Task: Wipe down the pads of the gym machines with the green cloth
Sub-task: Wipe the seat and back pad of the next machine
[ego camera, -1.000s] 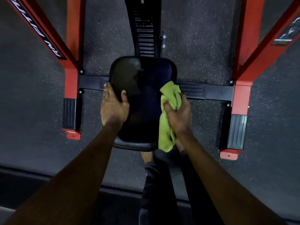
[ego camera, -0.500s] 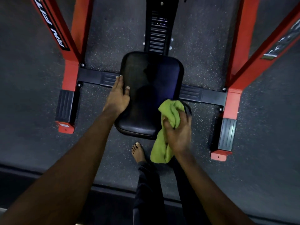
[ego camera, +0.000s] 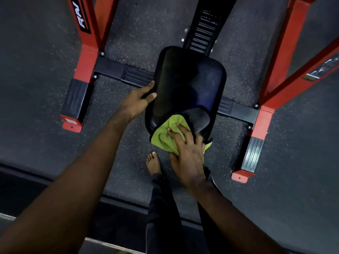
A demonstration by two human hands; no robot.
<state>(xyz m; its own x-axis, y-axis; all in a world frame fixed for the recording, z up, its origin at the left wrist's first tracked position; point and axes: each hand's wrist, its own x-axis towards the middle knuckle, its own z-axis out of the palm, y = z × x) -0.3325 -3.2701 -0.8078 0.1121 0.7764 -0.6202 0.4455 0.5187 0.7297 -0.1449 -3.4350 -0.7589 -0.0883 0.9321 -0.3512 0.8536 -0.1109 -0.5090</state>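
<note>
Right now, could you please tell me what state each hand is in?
Left hand: closed, gripping the side edge of the seat pad.
Right hand: open, fingers pressing the green cloth onto the pad's near end.

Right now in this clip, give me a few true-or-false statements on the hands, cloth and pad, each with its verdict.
The right hand presses the green cloth on the near end of the black pad. True.
The left hand hangs clear of the pad. False: it grips the pad's left edge, thumb on top.
A bare foot stands on the floor near the pad. True.
The cloth lies on the floor. False: it sits on the pad under the right hand.
The machine's frame is blue. False: the frame is red.
</note>
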